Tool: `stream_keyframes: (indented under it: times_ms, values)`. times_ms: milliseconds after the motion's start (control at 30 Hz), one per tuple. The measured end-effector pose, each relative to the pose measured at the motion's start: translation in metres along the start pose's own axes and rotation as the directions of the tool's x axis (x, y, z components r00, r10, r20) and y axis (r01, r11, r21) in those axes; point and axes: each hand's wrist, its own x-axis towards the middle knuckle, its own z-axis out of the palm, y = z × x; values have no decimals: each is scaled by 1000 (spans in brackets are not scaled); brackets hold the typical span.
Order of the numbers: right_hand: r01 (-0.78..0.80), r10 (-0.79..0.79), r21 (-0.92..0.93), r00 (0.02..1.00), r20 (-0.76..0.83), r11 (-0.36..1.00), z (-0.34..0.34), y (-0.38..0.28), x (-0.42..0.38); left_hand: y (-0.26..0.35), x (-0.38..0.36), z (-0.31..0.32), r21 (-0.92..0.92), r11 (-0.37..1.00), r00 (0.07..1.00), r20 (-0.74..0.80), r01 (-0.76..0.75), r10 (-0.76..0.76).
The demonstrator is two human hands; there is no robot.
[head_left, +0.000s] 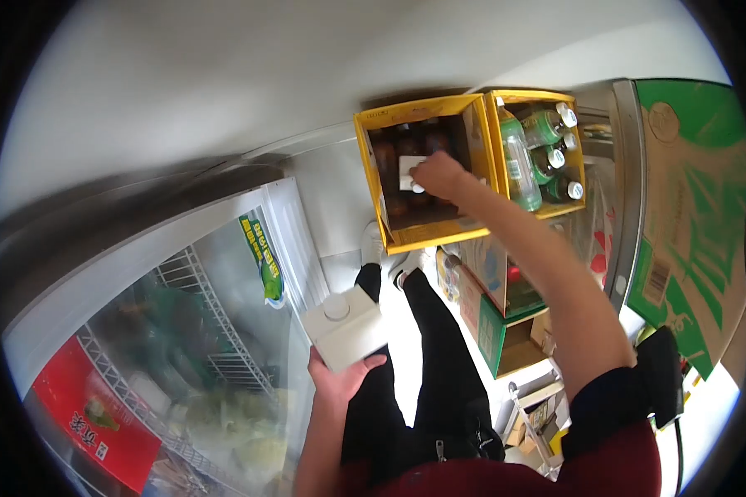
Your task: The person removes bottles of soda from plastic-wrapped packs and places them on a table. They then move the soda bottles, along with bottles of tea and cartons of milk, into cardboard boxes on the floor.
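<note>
My left hand [344, 381] is wrapped round the lower end of a white carton [352, 338] with a round white cap, held above my legs. With my right arm stretched forward, my right hand [439, 176] is over a yellow cardboard box [433, 240]. Its fingers are closed on a second white carton [408, 168], which is partly hidden by the hand. Dark bottles [385, 157] stand lower in the same box, in shadow.
Beside it, another yellow box [584, 178] holds several green-labelled bottles [547, 128]. A glass-door fridge [294, 232] with wire racks stands at the left. Green and brown cardboard [680, 224] rises at the right. An opened carton box [493, 331] sits near my legs.
</note>
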Motion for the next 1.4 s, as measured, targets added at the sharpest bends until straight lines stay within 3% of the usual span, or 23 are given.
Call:
stream_keyframes:
  times_ms: [67, 133, 200, 233, 267, 300, 333, 367, 400, 467, 500, 533, 567, 667, 767, 867, 900, 1000, 1100, 1167, 1200, 1300, 1400]
  values:
    - [-102, 109, 94, 992, -64, 990, -10, -8, -35, 4, 4, 10, -20, 999, 999, 4, 36, -35]
    - [-295, 355, 302, 920, -167, 907, -12, -20, -79, 7, 4, 35, 161, 986, 997, -54, -43, 53]
    - [-330, 601, 574, 704, -379, 749, -25, -50, -128, 14, 2, 39, 273, 958, 997, 21, -82, 79]
    - [-336, 686, 632, 565, -458, 698, -22, -65, -149, 31, -4, 18, 824, 556, 993, 62, -108, 100]
    - [-341, 778, 715, 428, -460, 610, -53, -85, -181, 42, 0, 3, 979, -108, 980, 181, -171, 86]
    - [-368, 848, 771, 331, -413, 519, -76, -104, -211, 35, 12, 17, 922, 353, 985, 126, -159, 115]
    - [-266, 885, 850, 241, -398, 454, -92, -121, -238, 36, 19, 37, 676, 730, 993, 26, -103, 117]
    - [-179, 950, 939, 168, -264, 293, -108, -140, -269, 24, 21, 60, 594, 800, 993, -20, -79, 113]
    - [-94, 978, 980, 134, -161, 174, -122, -156, -302, 13, 21, 72, 616, 785, 997, 6, -64, 76]
    - [187, 980, 962, 60, 191, -199, -136, -184, -358, -7, 21, 94, 924, 103, 926, 374, -368, -50]
    - [232, 963, 937, 1, 268, -261, -138, -194, -385, -13, 23, 110, 658, 717, 972, -192, 228, -133]
    - [258, 934, 908, -47, 354, -331, -142, -201, -409, -22, 20, 121, 530, 792, 953, -160, 303, -258]
    - [247, 923, 914, -136, 360, -320, -136, -202, -430, -45, 23, 129, 954, 283, 978, -41, 100, -206]
    - [62, 898, 960, -341, 278, -274, -118, -185, -484, -88, 39, 112, 727, 472, 852, -312, 499, -420]
    - [-106, 911, 980, -396, 116, -171, -78, -129, -525, -164, 38, 134, 641, 359, 675, -350, 678, -650]
    - [-64, 932, 970, -300, 205, -234, -48, -63, -543, -230, 40, 153, 633, 208, 510, -341, 745, -790]
    - [36, 910, 978, -363, 203, -204, -38, -45, -543, -250, 40, 160, 677, 170, 538, -381, 716, -752]
    - [240, 937, 962, -287, 196, -128, -27, -17, -550, -299, 50, 174, 705, 149, 540, -371, 693, -755]
    - [247, 955, 960, -231, 188, -130, -33, -25, -555, -332, 62, 182, 714, 198, 571, -330, 672, -751]
    - [475, 935, 879, -293, 198, -37, -25, -50, -556, -348, 67, 190, 733, 244, 601, -269, 635, -753]
    - [448, 925, 891, -299, 234, -80, -20, -68, -555, -355, 70, 192, 730, 263, 617, -266, 630, -741]
    - [658, 946, 738, -120, 300, -151, 1, -113, -519, -371, 74, 199, 721, 370, 702, -224, 586, -676]
    - [707, 950, 695, -110, 293, -133, -9, -132, -483, -373, 71, 204, 570, 562, 765, -199, 599, -613]
